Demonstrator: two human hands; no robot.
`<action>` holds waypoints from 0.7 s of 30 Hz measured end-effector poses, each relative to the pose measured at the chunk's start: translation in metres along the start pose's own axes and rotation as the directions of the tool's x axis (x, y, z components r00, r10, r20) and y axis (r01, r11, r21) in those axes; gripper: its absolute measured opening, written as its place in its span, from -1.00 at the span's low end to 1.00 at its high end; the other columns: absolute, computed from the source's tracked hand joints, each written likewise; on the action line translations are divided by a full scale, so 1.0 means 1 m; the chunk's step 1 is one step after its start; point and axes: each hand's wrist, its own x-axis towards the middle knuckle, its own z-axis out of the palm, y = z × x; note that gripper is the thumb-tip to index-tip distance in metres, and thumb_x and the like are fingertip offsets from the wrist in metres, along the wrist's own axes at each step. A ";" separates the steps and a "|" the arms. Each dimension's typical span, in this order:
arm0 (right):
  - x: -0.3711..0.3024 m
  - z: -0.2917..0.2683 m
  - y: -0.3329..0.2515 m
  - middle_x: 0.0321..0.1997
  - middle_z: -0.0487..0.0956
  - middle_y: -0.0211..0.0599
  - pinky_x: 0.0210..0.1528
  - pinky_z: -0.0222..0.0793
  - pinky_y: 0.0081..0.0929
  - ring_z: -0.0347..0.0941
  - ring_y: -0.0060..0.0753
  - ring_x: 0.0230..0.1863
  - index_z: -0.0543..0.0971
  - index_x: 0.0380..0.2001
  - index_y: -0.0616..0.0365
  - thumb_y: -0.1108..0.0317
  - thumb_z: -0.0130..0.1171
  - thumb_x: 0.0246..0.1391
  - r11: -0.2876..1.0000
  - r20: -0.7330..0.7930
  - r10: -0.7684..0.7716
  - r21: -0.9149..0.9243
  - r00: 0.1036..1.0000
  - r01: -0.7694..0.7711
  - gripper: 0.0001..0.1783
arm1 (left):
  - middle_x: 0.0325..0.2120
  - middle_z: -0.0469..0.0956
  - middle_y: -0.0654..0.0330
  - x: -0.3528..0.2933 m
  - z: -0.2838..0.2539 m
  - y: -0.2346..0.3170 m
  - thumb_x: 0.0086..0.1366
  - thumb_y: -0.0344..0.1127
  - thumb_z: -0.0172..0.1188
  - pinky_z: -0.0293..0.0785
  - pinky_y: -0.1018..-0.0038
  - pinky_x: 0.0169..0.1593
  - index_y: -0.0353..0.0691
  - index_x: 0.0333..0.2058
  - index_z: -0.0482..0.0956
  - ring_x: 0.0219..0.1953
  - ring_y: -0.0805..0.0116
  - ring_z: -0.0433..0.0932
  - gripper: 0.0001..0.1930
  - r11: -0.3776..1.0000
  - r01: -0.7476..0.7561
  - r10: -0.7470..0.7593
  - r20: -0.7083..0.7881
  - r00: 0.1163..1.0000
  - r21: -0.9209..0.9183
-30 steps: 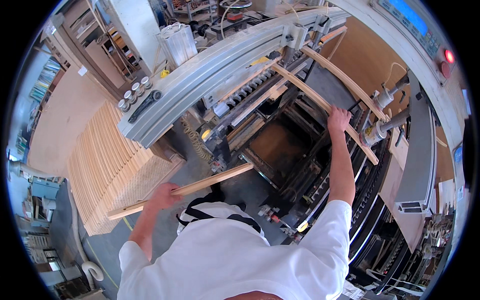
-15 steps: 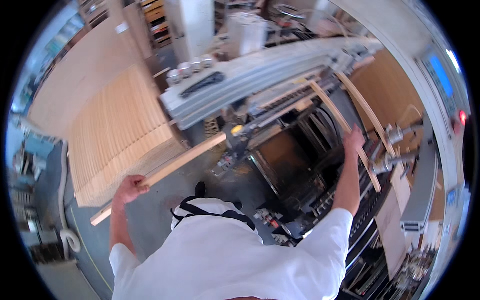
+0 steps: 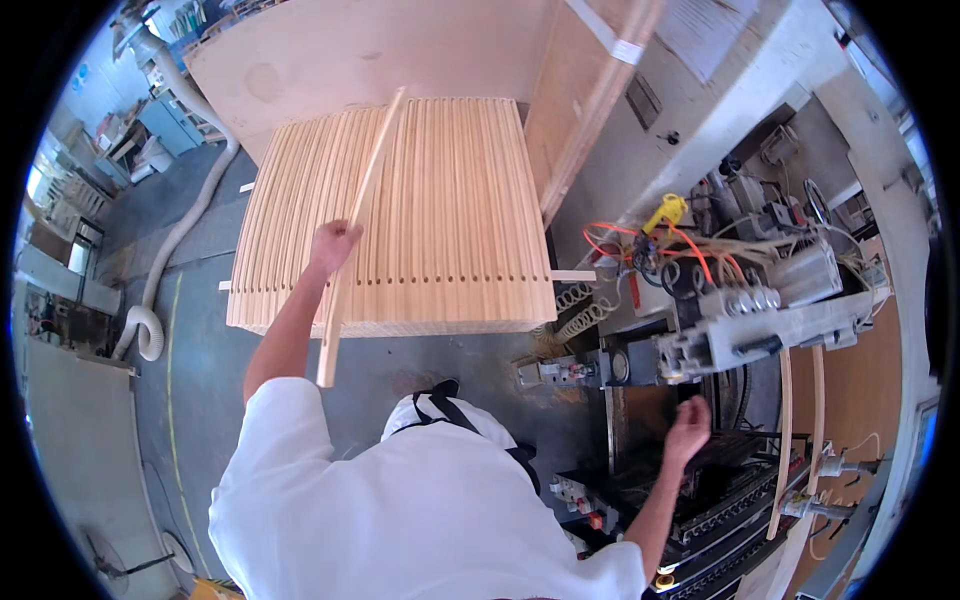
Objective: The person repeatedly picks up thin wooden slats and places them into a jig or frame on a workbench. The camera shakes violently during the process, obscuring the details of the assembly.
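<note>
My left hand is closed around a long pale wooden strip near its middle. The strip slants above a broad stack of similar strips, laid side by side with a row of holes near their close ends. I cannot tell whether it touches the stack. On the right, my right hand hangs over the dark machine bed, fingers loosely bent and apart, with nothing in it. Beyond that hand, two wooden strips lie across the machine beside metal clamping cylinders.
Behind the stack stands a large wooden panel. A machine head with coiled hoses and a yellow air gun juts in at right. A pale flexible duct runs along the left floor.
My view has turned left toward the stack. My left hand has carried its strip over the stack; my right hand has let go of the strip on the machine.
</note>
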 end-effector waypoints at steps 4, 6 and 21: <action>-0.073 0.061 -0.029 -0.27 0.60 -0.32 -0.16 0.46 -0.53 0.50 -0.52 -0.25 0.58 -0.17 0.33 0.52 0.23 0.11 0.997 0.213 0.080 -0.023 0.974 -0.077 -0.80 | -0.31 0.66 -0.08 0.067 0.007 -0.018 0.12 0.01 0.24 0.54 0.25 -0.11 -0.40 -0.10 0.60 -0.20 0.05 0.65 -0.45 0.976 0.184 -0.177 -0.063 0.982 0.121; -0.097 0.072 -0.056 -0.33 0.59 -0.35 -0.19 0.43 -0.56 0.48 -0.55 -0.29 0.59 -0.20 0.35 0.51 0.24 0.09 0.987 0.239 0.145 -0.109 0.960 -0.121 -0.81 | -0.27 0.65 -0.09 0.093 0.015 -0.027 0.12 0.02 0.24 0.54 0.25 -0.06 -0.38 -0.07 0.59 -0.15 0.05 0.64 -0.43 0.967 0.226 -0.221 -0.054 0.974 0.120; -0.237 0.042 -0.070 -0.22 0.63 -0.17 -0.12 0.46 -0.53 0.54 -0.47 -0.22 0.57 -0.11 0.37 0.49 0.24 0.11 0.892 0.060 0.444 -0.116 0.894 -0.436 -0.72 | -0.14 0.59 -0.15 0.130 0.077 -0.020 0.28 -0.14 0.01 0.50 0.11 0.02 -0.22 -0.07 0.57 -0.05 -0.10 0.56 -0.63 0.967 -0.023 0.038 -0.055 0.998 0.254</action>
